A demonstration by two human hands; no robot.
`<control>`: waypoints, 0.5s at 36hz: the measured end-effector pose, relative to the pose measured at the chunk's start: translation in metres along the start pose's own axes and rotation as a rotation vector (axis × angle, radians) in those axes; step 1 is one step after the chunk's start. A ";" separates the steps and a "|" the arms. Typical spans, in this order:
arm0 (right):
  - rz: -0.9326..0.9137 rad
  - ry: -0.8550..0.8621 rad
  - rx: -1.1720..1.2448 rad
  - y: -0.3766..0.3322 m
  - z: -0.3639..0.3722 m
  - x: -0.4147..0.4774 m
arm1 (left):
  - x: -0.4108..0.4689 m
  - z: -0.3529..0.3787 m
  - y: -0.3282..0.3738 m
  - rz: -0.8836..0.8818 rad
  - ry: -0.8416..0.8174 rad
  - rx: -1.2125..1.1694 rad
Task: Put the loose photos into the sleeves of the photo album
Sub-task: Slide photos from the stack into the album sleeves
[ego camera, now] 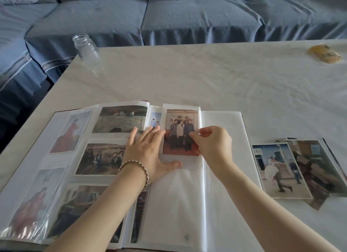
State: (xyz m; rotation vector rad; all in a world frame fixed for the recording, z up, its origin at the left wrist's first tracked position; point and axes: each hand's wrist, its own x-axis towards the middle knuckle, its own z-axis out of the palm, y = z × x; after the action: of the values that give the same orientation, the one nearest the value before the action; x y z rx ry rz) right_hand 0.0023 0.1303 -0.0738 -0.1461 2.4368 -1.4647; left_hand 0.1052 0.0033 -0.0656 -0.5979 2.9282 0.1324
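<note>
Group photo on the open album page, both grips engaged.
Your right grip (212, 144) pinches the group photo (181, 131) at its right edge. The photo lies upright at the top of the photo album (221, 176), on its right-hand page. Your left grip (148, 154) is spread flat, pressing the page beside it. The loose photos (281, 169) lie stacked on the bench (187, 73), just right of the album.

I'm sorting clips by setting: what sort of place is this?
Most likely a home living room: a blue-covered sofa stands behind a cloth-draped table holding an open photo album and glass jar.
</note>
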 end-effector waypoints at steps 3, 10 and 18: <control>0.016 0.003 0.052 -0.001 -0.003 -0.001 | 0.000 -0.001 0.000 0.004 0.002 -0.004; 0.030 0.015 0.073 -0.001 -0.004 -0.002 | 0.000 -0.001 0.000 -0.002 0.003 -0.014; -0.030 0.021 -0.089 -0.005 -0.005 -0.001 | 0.000 -0.002 0.001 -0.008 -0.013 -0.012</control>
State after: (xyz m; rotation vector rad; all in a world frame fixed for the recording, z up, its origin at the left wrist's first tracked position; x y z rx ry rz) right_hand 0.0013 0.1322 -0.0675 -0.1875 2.5285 -1.3772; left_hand 0.1043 0.0040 -0.0641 -0.6087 2.9142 0.1521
